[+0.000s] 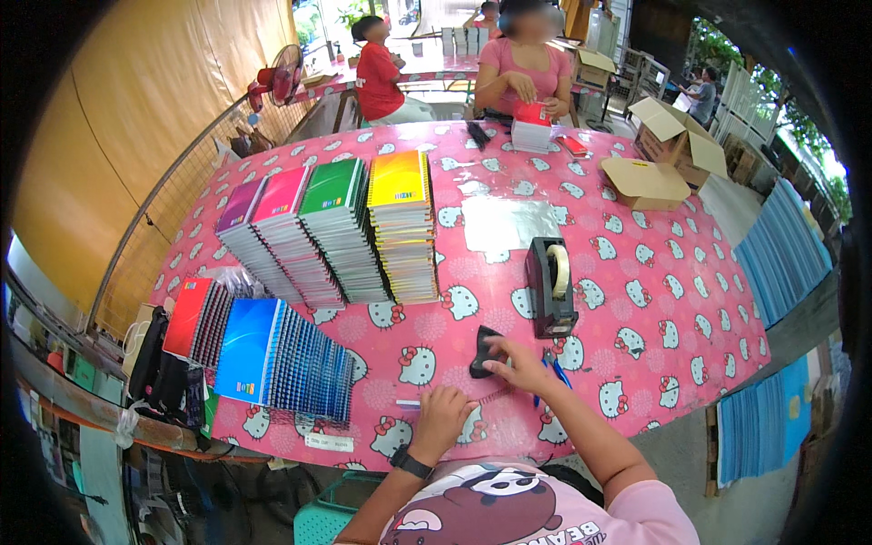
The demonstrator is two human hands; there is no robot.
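My left hand (444, 420), wearing a dark wristwatch, rests low on the pink table with its fingers curled down on a thin pale strip (408, 403). A narrow reddish strip or coil (495, 396) runs from it toward my right wrist; its kind is too small to make out. My right hand (520, 366) has its thumb and fingers closed at the edge of a small black object (481, 351) lying on the table. Right beside that wrist is a blue-handled tool (558, 370), partly covered. Behind it stands a black tape dispenser (552, 286) with a pale roll.
Tall stacks of spiral notebooks, yellow (398, 182), green (332, 187), pink (281, 194) and purple (242, 205), stand left of centre. Blue (247, 345) and red (188, 318) stacks sit nearer. A clear plastic sheet (509, 224) lies mid-table. Across, a person (522, 68) handles notebooks near an open carton (672, 136).
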